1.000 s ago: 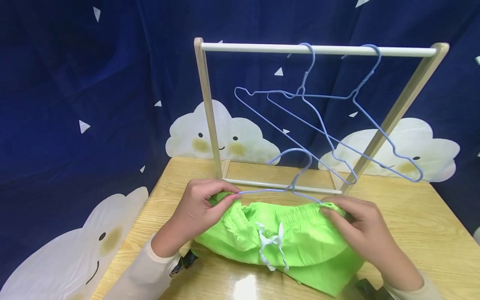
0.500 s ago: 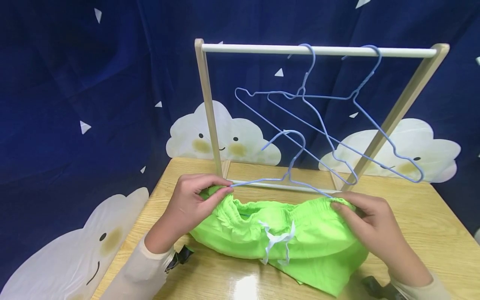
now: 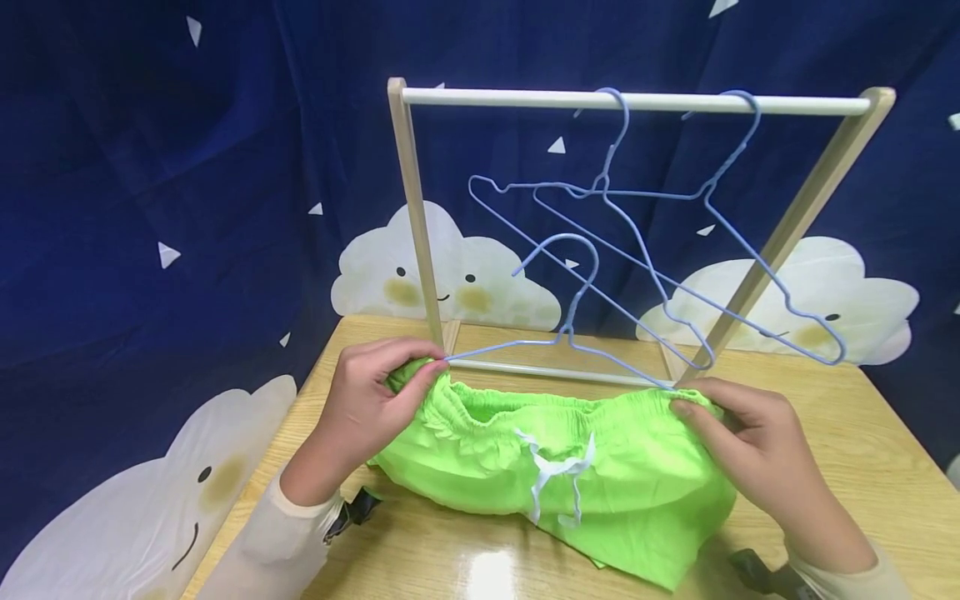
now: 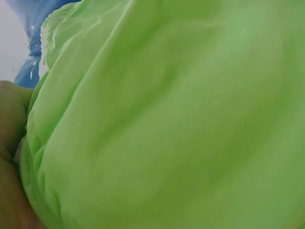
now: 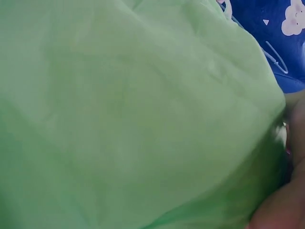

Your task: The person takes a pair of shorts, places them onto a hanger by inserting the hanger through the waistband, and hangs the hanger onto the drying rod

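Bright green shorts (image 3: 630,467) with a gathered elastic waistband and a white drawstring (image 3: 555,468) tied in front hang between my hands over the table. A blue wire hanger (image 3: 568,321) stands up out of the waistband, hook at the top; its lower part is hidden in the cloth. My left hand (image 3: 367,408) pinches the left end of the waistband together with the hanger's shoulder. At the other end, my right hand (image 3: 765,450) pinches waistband and hanger between thumb and fingers. Green cloth (image 4: 167,119) fills most of both wrist views.
Behind the shorts stands a rack with wooden sides and a white top rail (image 3: 510,97). Two blue wire hangers (image 3: 652,267) hang from that rail. The wooden table (image 3: 847,433) backs onto a dark blue curtain (image 3: 150,125) with white clouds.
The hanger has risen out of the waistband and tilted, its hook higher and further left. My hands have moved apart, the left one up and left, stretching the waistband wider.
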`<state>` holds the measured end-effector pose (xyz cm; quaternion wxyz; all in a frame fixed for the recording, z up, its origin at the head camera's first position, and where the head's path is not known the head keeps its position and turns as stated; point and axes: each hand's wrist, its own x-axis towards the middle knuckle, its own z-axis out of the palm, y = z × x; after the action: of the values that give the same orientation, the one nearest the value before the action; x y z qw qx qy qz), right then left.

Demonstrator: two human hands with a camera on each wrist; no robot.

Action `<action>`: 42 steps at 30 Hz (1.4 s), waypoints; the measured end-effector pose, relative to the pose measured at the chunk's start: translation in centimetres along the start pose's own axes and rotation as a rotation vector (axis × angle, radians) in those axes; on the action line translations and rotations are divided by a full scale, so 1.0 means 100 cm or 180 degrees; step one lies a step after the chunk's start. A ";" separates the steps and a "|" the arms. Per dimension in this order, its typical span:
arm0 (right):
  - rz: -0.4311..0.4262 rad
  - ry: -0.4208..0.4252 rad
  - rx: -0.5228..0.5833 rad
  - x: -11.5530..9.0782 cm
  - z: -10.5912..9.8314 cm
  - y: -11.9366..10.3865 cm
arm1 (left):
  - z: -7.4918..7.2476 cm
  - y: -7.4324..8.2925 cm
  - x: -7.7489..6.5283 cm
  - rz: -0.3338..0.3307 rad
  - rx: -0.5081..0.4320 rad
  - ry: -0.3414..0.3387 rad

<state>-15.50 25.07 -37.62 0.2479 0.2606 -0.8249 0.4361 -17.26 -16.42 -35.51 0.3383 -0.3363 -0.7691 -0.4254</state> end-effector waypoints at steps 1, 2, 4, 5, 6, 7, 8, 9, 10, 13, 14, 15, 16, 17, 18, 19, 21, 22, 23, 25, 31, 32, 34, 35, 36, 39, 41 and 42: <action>0.0004 0.0006 0.0000 0.000 0.000 -0.001 | -0.001 0.000 0.000 -0.0018 0.0004 0.0017; -0.0015 0.0021 0.0012 0.000 -0.001 -0.001 | -0.002 0.000 0.000 -0.0023 0.0013 0.0040; -0.0127 0.0053 0.0052 0.001 0.000 -0.001 | -0.003 0.000 -0.001 -0.0010 0.0056 0.0088; -0.0155 0.0064 0.0061 0.001 0.000 -0.001 | -0.003 0.000 -0.001 0.0009 0.0078 0.0119; -0.0185 0.0078 0.0067 0.002 0.000 -0.001 | -0.003 0.000 -0.002 0.0043 0.0105 0.0153; -0.0209 0.0089 0.0082 0.002 0.000 -0.001 | -0.003 0.000 -0.002 0.0067 0.0129 0.0173; -0.0239 0.0098 0.0088 0.002 0.000 -0.001 | -0.003 0.000 -0.002 0.0100 0.0143 0.0192; -0.0249 0.0103 0.0082 0.002 0.000 -0.002 | -0.003 0.000 -0.002 0.0126 0.0153 0.0201; -0.0254 0.0108 0.0077 0.003 -0.001 -0.003 | -0.003 -0.001 -0.002 0.0129 0.0145 0.0198; -0.0256 0.0132 0.0097 0.002 -0.001 -0.006 | -0.002 -0.003 -0.002 0.0102 0.0110 0.0122; -0.0259 0.0141 0.0094 0.002 -0.002 -0.007 | -0.002 -0.004 -0.002 0.0081 0.0087 0.0090; -0.0256 0.0159 0.0089 0.003 -0.002 -0.009 | -0.002 -0.005 -0.002 0.0058 0.0066 0.0057; -0.0255 0.0181 0.0070 0.003 -0.003 -0.010 | -0.002 -0.006 -0.002 0.0039 0.0043 0.0027; -0.0256 0.0204 0.0056 0.003 -0.004 -0.012 | -0.003 -0.008 -0.002 0.0026 0.0029 -0.0005; -0.0258 0.0228 0.0038 0.003 -0.006 -0.013 | -0.003 -0.009 -0.001 0.0000 0.0010 -0.0032; -0.0263 0.0251 0.0006 0.003 -0.007 -0.016 | -0.003 -0.010 -0.001 -0.0033 -0.0011 -0.0063; -0.0255 0.0311 -0.0051 0.004 -0.011 -0.020 | -0.004 -0.013 0.000 -0.0099 0.0018 -0.0097; -0.0248 0.0348 -0.0080 0.004 -0.013 -0.023 | -0.004 -0.014 0.001 -0.0129 0.0059 -0.0094; -0.0209 0.0390 -0.0110 0.006 -0.016 -0.026 | -0.005 -0.015 0.001 -0.0164 0.0117 -0.0080; -0.0091 0.0505 -0.0177 0.010 -0.021 -0.033 | -0.006 -0.017 0.002 -0.0220 0.0266 -0.0007; 0.0533 0.0952 -0.0575 0.032 -0.030 -0.066 | -0.009 -0.020 0.003 -0.0378 0.0504 0.0247; 0.0594 0.1016 -0.0652 0.036 -0.030 -0.072 | -0.009 -0.020 0.003 -0.0402 0.0503 0.0262; 0.0603 0.1124 -0.0766 0.044 -0.028 -0.081 | -0.009 -0.020 0.003 -0.0445 0.0497 0.0281; 0.0577 0.1179 -0.0809 0.049 -0.026 -0.085 | -0.009 -0.019 0.004 -0.0455 0.0480 0.0283; 0.0539 0.1235 -0.0857 0.054 -0.024 -0.088 | -0.009 -0.019 0.004 -0.0464 0.0470 0.0272; 0.0378 0.1310 -0.1010 0.071 -0.016 -0.096 | -0.009 -0.017 0.005 -0.0475 0.0446 0.0251; 0.0275 0.1336 -0.1061 0.083 -0.008 -0.099 | -0.009 -0.016 0.006 -0.0477 0.0452 0.0238; 0.0224 0.1349 -0.1081 0.090 -0.004 -0.101 | -0.010 -0.016 0.006 -0.0478 0.0455 0.0235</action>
<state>-15.56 18.64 -25.75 0.4398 0.0894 -0.8245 0.3447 -18.64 -17.79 -35.30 0.3567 -0.2368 -0.8075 -0.4057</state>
